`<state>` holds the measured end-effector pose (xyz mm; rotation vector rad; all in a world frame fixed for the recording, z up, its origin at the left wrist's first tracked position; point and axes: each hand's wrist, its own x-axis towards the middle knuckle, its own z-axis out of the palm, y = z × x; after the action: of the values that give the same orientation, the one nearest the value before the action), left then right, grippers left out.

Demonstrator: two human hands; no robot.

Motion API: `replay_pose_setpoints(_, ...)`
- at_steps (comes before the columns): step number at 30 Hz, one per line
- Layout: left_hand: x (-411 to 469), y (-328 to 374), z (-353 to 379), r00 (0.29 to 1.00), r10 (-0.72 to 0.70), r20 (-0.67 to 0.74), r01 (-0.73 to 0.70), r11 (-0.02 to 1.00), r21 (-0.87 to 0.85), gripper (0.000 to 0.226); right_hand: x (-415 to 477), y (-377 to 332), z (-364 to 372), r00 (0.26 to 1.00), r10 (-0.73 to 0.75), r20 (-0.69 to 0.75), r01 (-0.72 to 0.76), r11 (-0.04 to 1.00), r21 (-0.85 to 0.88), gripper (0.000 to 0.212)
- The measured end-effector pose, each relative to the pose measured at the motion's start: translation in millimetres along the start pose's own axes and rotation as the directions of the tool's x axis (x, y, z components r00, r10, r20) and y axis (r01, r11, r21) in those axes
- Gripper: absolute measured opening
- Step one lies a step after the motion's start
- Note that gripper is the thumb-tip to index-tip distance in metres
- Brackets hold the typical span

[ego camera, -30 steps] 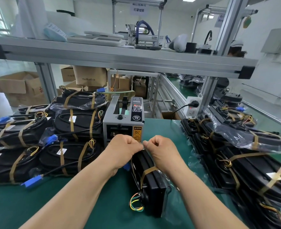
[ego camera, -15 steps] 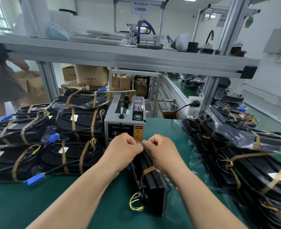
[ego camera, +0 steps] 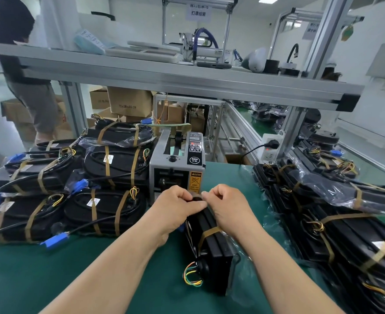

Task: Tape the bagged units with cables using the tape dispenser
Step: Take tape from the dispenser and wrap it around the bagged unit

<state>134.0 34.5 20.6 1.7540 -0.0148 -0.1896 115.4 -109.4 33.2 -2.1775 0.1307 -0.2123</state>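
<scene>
The unit [ego camera: 217, 248] stands on its edge on the surface [ego camera: 73, 279], just in front of the dispenser [ego camera: 175, 164]. The left hand [ego camera: 178, 205] and right hand [ego camera: 226, 203] pinch tape [ego camera: 196, 196] over its far end.

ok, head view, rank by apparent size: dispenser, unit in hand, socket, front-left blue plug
1-2. unit and dispenser: look alike, unit nearer the camera, so unranked.
3. socket
4. blue plug
</scene>
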Motion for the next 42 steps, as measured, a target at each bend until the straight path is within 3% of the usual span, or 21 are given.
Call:
replay_pose_setpoints(5, -1.5, -3.1, 1.7, 0.990, -0.141, 0.031, 0.144, 0.958, -0.248, 0.015, -0.7, 0.4, 0.1, 1.000, -0.007, 0.001, 0.007, 1.000, -0.013, 0.029)
replay_pose_setpoints(9, -4.0, -2.3, 8.0, 0.989, -0.147, -0.006, 0.138, 0.942, -0.304, 0.011, -1.0, 1.7, 0.4, 1.000, -0.006, -0.022, 0.005, 1.000, -0.028, 0.033)
replay_pose_setpoints(14, -18.2, -3.2, 11.3, 0.989, -0.127, -0.069, 0.094, 0.928, -0.361, 0.016, -1.1, -1.0, -6.0, 0.998, -0.035, 0.055, 0.045, 0.980, -0.194, 0.065)
replay_pose_setpoints(16, -26.6, -8.0, 5.2, 0.987, -0.131, -0.092, 0.081, 0.906, -0.415, 0.022, -1.3, -8.9, -14.7, 0.986, 0.034, 0.161, 0.018, 0.949, -0.315, 0.089)
replay_pose_setpoints(17, -30.9, -10.6, 0.7, 0.985, -0.126, -0.117, 0.066, 0.905, -0.421, 0.023, -0.9, -12.4, -19.5, 0.972, 0.090, 0.219, -0.004, 0.931, -0.364, 0.092)
replay_pose_setpoints(19, -40.2, -16.4, -10.0, 0.978, -0.103, -0.183, 0.022, 0.916, -0.401, 0.023, -0.2, -15.5, -26.8, 0.929, 0.167, 0.331, -0.029, 0.922, -0.386, 0.064)
replay_pose_setpoints(21, -51.3, -20.9, -21.2, 0.971, -0.064, -0.232, -0.023, 0.935, -0.353, 0.021, -3.5, -14.6, -32.4, 0.907, 0.182, 0.379, -0.050, 0.941, -0.334, 0.043)
replay_pose_setpoints(25, -75.7, -26.2, -42.9, 0.942, 0.040, -0.334, -0.114, 0.972, -0.205, 0.014, -22.7, -3.4, -55.7, 0.831, 0.120, 0.543, -0.146, 0.989, 0.006, 0.042)
replay_pose_setpoints(27, -88.8, -25.2, -51.4, 0.925, 0.099, -0.368, -0.155, 0.980, -0.127, 0.009, -37.3, -1.7, -67.0, 0.756, -0.038, 0.654, -0.135, 0.968, 0.212, 0.049)
replay_pose_setpoints(30, -110.3, -19.5, -60.2, 0.933, 0.174, -0.317, -0.221, 0.968, -0.119, 0.007, -60.1, -5.9, -72.2, 0.666, -0.280, 0.692, -0.067, 0.901, 0.429, 0.062)
replay_pose_setpoints(33, -135.2, -11.7, -70.8, 0.949, 0.252, -0.187, -0.284, 0.943, -0.174, 0.008, -79.1, -12.8, -70.3, 0.669, -0.327, 0.668, -0.054, 0.875, 0.482, 0.073)
replay_pose_setpoints(37, -169.4, -5.6, -90.0, 0.936, 0.347, 0.062, -0.329, 0.923, -0.201, 0.041, -98.6, -25.5, -61.4, 0.652, -0.373, 0.660, -0.043, 0.851, 0.523, 0.074)
replay_pose_setpoints(40, -183.7, -2.0, -102.3, 0.913, 0.408, 0.021, -0.408, 0.913, -0.016, 0.043, -108.0, -38.3, -50.0, 0.639, -0.387, 0.665, -0.033, 0.850, 0.526, 0.072)
replay_pose_setpoints(42, -190.8, -0.6, -111.2, 0.882, 0.465, -0.077, -0.457, 0.883, 0.105, 0.023, -113.1, -47.3, -42.7, 0.606, -0.403, 0.686, -0.030, 0.850, 0.525, 0.069)
